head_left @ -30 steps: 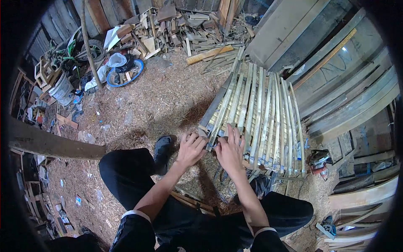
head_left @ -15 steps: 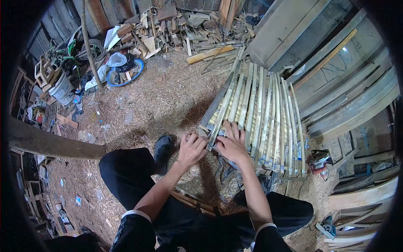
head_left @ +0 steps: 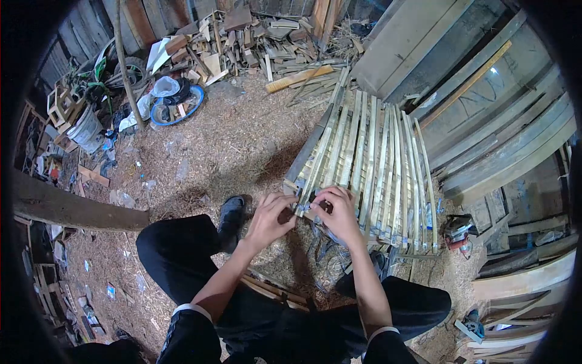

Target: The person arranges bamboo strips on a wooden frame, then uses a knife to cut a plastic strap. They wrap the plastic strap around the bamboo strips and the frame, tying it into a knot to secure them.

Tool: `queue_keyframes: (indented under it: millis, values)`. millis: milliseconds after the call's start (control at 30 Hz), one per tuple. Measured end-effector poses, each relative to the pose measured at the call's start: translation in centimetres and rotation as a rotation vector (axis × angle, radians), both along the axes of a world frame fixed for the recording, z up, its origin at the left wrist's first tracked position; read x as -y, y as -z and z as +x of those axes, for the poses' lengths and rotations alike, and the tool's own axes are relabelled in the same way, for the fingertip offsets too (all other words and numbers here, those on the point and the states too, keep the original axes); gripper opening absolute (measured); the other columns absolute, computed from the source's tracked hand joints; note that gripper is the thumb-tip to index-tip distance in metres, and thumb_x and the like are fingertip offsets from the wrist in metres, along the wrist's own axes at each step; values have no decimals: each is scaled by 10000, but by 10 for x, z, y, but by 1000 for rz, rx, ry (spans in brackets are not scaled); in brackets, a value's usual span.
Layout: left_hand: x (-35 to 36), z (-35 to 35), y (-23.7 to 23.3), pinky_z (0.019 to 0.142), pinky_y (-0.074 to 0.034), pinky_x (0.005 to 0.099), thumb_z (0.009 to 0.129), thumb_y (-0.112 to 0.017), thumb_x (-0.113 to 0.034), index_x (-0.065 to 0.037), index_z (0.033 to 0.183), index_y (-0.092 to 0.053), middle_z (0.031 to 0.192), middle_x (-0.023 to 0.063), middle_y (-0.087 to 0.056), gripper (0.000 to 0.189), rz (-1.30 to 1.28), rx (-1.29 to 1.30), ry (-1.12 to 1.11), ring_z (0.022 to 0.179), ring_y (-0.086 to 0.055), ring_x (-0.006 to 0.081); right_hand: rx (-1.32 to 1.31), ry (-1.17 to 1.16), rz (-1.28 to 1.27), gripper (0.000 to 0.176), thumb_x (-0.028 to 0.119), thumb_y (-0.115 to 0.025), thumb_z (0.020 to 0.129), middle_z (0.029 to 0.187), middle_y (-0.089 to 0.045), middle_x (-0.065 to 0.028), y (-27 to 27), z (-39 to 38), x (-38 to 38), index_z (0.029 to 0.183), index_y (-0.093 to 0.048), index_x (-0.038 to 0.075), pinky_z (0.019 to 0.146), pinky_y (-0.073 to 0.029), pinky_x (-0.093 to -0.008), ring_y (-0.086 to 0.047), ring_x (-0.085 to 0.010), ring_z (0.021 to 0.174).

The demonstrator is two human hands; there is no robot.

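Observation:
A slatted frame of long pale wooden strips [head_left: 371,164] lies in front of me, fanned out from its near left corner toward the back. At that corner my left hand [head_left: 270,216] has its thumb and fingers curled toward each other at the strip ends. Just right of it my right hand [head_left: 335,212] bends its fingers over the near ends of the left strips, thumb and forefinger close together. Whatever lies between the fingertips of either hand is too small to make out. A dark bar [head_left: 309,142] runs along the frame's left side.
Scrap wood [head_left: 248,45] is heaped at the back. A blue basin [head_left: 195,106] and a white bucket [head_left: 88,133] stand at the left. A thick beam [head_left: 79,206] juts in from the left. A red tool [head_left: 461,236] lies right of the frame; boards [head_left: 418,42] lean behind.
My right hand has drawn its spread fingers in and curled them. My left hand has turned slightly, with its thumb now showing. The view has shifted a little.

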State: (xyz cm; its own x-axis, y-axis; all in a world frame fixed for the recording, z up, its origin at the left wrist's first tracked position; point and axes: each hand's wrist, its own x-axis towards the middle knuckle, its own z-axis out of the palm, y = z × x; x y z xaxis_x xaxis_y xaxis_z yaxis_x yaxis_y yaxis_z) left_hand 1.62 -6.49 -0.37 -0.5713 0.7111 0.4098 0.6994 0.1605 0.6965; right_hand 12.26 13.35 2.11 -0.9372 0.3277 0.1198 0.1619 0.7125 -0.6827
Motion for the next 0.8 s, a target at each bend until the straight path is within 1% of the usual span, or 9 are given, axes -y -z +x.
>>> queue_keyframes:
  millis: [133, 167, 300, 367, 433, 567, 700, 767, 800]
  values:
    - [10, 1, -6, 996, -475, 398, 831, -762, -51, -45, 1144, -644, 1155, 80, -679, 335, 108, 303, 11, 1114, -621, 248, -20, 10, -134, 257, 299, -818, 828, 956, -707, -89, 3, -1, -3, 874, -727, 64, 1067, -310, -443, -629, -266, 1020]
    - [11, 0, -5, 996, -475, 398, 831, -762, -51, -45, 1144, -644, 1155, 80, -679, 335, 106, 302, 9, 1114, -621, 248, -9, 18, -194, 263, 283, -832, 825, 912, -711, -94, 4, -1, -2, 876, -724, 48, 1001, -387, -425, -653, -232, 952]
    - [1, -1, 7, 919, -501, 334, 975, -645, -58, -38, 1155, -601, 1063, 92, -652, 187, 275, 666, 24, 997, -649, 182, 38, 66, -312, 232, 232, -841, 823, 899, -716, -85, -3, -4, 5, 868, -720, 39, 883, -476, -371, -669, -192, 877]
    - [-7, 1, 5, 885, -509, 317, 1015, -587, -49, -36, 1185, -570, 1007, 88, -632, 171, 397, 806, 35, 962, -648, 168, -234, 21, -408, 216, 205, -830, 854, 880, -711, -74, 17, -6, 9, 881, -712, 26, 797, -519, -319, -676, -156, 830]
    - [-10, 1, -2, 842, -505, 312, 1048, -547, -90, -56, 1285, -472, 954, 64, -610, 251, 485, 883, 86, 916, -637, 161, -215, 12, -509, 219, 210, -813, 877, 876, -707, -68, 19, -6, 15, 914, -701, 25, 829, -519, -323, -679, -159, 846]
    - [-13, 4, -3, 823, -503, 297, 1062, -522, -118, -64, 1343, -409, 922, 46, -572, 308, 502, 947, 79, 847, -611, 151, -76, 31, -688, 232, 244, -737, 956, 869, -690, -59, 8, -4, 19, 1005, -658, 30, 909, -506, -367, -674, -160, 937]
    - [-13, -1, -9, 791, -495, 281, 1067, -520, -145, -75, 1368, -404, 935, 24, -550, 330, 440, 964, -60, 839, -574, 121, -77, 59, -466, 256, 283, -688, 987, 887, -678, -87, 27, -7, 11, 1007, -632, 34, 881, -493, -392, -661, -201, 933]
    - [-11, -7, -5, 759, -482, 270, 1059, -528, -121, -94, 1391, -403, 926, 4, -530, 355, 423, 863, -122, 870, -552, 97, 62, 106, -35, 283, 317, -653, 998, 910, -668, -136, 7, -11, 15, 983, -626, 35, 849, -447, -416, -637, -256, 867]
    - [-9, -9, -5, 759, -482, 270, 1059, -528, -121, -94, 1391, -403, 926, 4, -530, 355, 422, 861, -124, 870, -552, 97, 60, 105, -37, 283, 317, -653, 998, 910, -668, -136, 9, -12, 15, 983, -626, 35, 849, -447, -416, -637, -256, 867]
